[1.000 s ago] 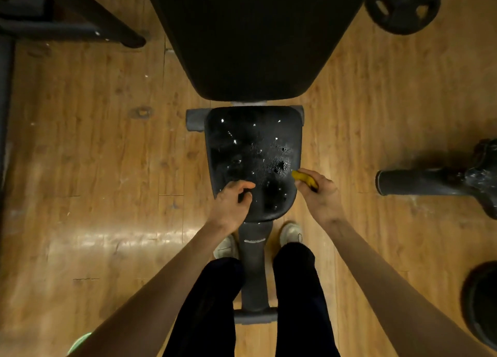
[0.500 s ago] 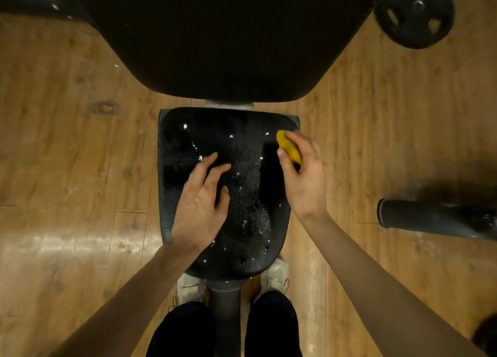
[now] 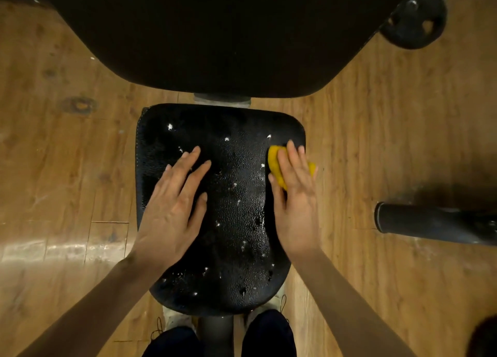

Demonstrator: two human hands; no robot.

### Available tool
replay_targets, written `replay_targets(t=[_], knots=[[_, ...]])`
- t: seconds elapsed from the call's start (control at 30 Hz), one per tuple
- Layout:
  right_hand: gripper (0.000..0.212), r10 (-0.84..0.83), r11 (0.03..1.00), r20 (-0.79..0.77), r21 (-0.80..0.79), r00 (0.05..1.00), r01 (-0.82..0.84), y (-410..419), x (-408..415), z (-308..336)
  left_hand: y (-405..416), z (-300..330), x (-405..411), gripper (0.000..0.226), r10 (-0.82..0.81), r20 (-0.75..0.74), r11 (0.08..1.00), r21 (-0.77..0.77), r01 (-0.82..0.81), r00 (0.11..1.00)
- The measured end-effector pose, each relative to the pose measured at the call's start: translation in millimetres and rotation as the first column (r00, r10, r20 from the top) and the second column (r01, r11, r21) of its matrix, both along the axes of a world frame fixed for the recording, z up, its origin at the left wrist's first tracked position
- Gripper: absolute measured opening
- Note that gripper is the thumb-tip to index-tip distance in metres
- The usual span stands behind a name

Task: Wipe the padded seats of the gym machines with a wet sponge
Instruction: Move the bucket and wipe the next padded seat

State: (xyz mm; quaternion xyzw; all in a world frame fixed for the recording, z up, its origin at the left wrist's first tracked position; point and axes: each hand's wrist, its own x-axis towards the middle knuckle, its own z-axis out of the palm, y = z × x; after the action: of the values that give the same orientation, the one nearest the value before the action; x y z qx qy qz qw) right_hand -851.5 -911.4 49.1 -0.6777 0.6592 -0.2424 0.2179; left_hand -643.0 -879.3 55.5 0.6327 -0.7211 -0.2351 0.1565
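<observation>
Right hand point(image 3: 294, 195), fingers flat, presses yellow sponge point(image 3: 275, 165) at seat point(image 3: 236, 222) right-center edge; left hand point(image 3: 172, 208) splayed empty braces; should wipe overlapping strokes across beaded water.

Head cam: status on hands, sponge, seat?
Left hand flat on black padded seat. Right hand presses yellow sponge at the seat's right edge, fingers straight. Droplets across seat. Nothing in the way.

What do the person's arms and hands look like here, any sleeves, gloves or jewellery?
Both forearms are bare up to the frame edge: no sleeves in view. The left hand and right hand wear no gloves, and no rings, watch or wristbands show. Nails look short and unpainted. Below, dark trousers and light lace-up shoes.
</observation>
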Motion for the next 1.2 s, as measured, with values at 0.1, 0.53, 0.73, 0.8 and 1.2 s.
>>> replay_targets(t=[0.1, 0.53, 0.73, 0.8, 1.2], knots=[[0.045, -0.008, 1.0, -0.018, 0.001, 1.0, 0.008, -23.6, -0.2, -3.6, 2.9, -5.8, 1.6, 0.053, -0.028, 0.039, 1.0, -0.01, 0.029, 0.999], [0.042, 0.005, 1.0, -0.054, -0.004, 0.999, -0.005, -50.1, 7.2, -3.8, 3.6, -7.8, -2.1, 0.053, -0.007, 0.062, 0.999, -0.033, 0.009, 0.998], [0.047, 0.01, 1.0, -0.036, 0.015, 0.999, -0.01, -52.8, 17.7, 6.8, 1.6, -7.2, -2.5, 0.054, -0.004, 0.059, 0.999, -0.041, 0.007, 0.998], [0.048, 0.061, 0.998, -0.055, 0.038, 0.997, -0.059, -13.6, 9.5, 9.7, 1.5, -6.7, -2.0, 0.053, -0.004, 0.06, 0.999, -0.038, 0.006, 0.998], [0.038, -0.069, 0.996, -0.033, -0.052, 0.997, 0.067, -66.6, 0.0, 4.1, 1.0, -8.2, -1.5, 0.053, -0.012, 0.061, 0.999, -0.043, 0.015, 0.998]])
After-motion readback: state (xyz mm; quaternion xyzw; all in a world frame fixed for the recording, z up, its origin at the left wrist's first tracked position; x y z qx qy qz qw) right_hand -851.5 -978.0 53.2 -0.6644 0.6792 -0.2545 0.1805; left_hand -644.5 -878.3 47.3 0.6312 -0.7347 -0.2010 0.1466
